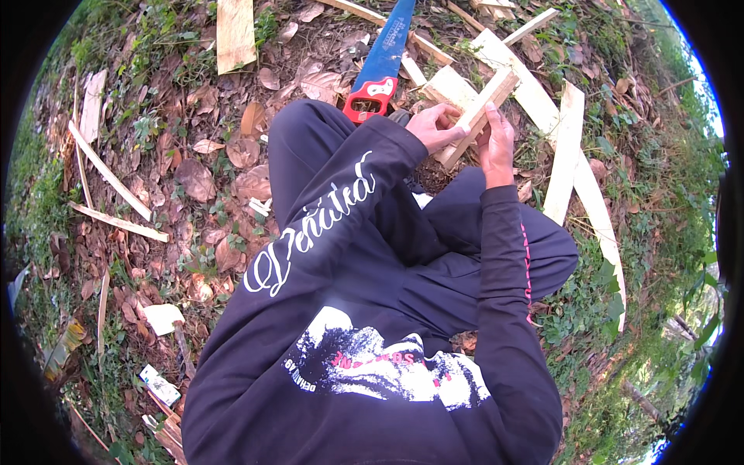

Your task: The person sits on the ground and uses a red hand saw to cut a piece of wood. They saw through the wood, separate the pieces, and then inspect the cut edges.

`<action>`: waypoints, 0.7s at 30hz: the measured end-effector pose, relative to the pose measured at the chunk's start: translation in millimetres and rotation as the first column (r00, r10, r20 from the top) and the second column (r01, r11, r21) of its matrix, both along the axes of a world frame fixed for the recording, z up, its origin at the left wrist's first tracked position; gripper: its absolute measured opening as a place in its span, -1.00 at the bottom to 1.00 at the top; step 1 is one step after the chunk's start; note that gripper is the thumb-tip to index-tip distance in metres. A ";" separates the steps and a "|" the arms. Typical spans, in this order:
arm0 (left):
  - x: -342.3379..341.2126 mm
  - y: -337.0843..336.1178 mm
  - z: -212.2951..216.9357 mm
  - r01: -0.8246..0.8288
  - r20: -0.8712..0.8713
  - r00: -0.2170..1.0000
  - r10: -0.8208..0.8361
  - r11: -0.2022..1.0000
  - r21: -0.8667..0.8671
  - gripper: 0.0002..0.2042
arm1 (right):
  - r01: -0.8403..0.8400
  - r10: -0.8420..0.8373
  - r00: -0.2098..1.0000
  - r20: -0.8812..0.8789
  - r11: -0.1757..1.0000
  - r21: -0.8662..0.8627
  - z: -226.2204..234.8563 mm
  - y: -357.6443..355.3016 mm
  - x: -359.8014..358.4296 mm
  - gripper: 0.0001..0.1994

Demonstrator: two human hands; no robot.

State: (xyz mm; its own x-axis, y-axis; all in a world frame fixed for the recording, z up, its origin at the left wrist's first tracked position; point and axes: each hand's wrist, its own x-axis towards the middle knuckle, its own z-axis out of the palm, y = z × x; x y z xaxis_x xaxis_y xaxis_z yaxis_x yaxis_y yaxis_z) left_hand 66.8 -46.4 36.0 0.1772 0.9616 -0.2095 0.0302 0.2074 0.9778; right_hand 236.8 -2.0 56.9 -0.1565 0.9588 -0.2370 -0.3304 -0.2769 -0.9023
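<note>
A short, pale wooden block (pixel 487 102) is held at a slant over my crossed legs, its far end pointing up and to the right. My left hand (pixel 435 128) is closed on its left side, thumb and fingers pressed against the wood. On the other side, my right hand (pixel 497 146) grips the block with its thumb lying along the edge. Part of the fingers of both hands is hidden behind the wood. Just beyond my left hand lies a handsaw (pixel 380 66) with a blue blade and a red and white handle, near my left knee.
Long pale boards (pixel 566 151) lie to the right, beside my right knee. Another board (pixel 235 35) is at the far left. Thin wood strips (pixel 108 172) and a small white box (pixel 160 384) lie on the left among dry leaves and grass.
</note>
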 end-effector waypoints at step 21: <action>5.8 -4.2 -0.6 0.122 -0.205 0.973 -0.105 0.990 0.072 -0.41 | 0.202 -0.203 0.979 0.012 0.978 0.040 -4.6 -2.8 3.2 -0.70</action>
